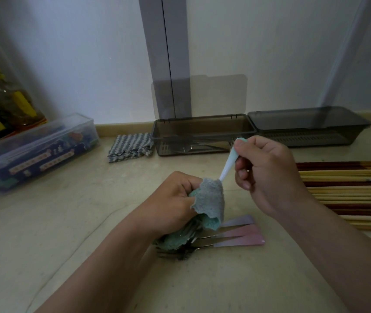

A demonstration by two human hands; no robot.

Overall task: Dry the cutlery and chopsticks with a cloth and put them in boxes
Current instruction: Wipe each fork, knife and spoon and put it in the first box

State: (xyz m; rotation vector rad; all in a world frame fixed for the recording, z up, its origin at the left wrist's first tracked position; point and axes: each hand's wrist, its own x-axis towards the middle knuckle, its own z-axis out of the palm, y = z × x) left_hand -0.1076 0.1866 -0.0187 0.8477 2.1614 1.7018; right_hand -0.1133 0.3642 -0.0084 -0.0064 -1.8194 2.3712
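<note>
My left hand [175,199] grips a grey-and-teal cloth [210,201] wrapped round the lower end of a piece of cutlery with a pale teal handle [229,161]. My right hand [268,175] pinches that handle near its top. Its working end is hidden in the cloth. Three pieces with pink-lilac handles [241,232] lie on the counter just below the cloth. Many wooden chopsticks [349,193] lie in a stack at the right. Two smoky grey boxes stand at the back: an open one [202,136] holding some cutlery, with its lid up, and a second box [308,125] to its right.
A folded chequered cloth [130,146] lies left of the open box. A clear lidded container [35,152] with colourful items sits at the left, oil bottles [6,105] behind it. The beige counter [67,222] meets a white wall.
</note>
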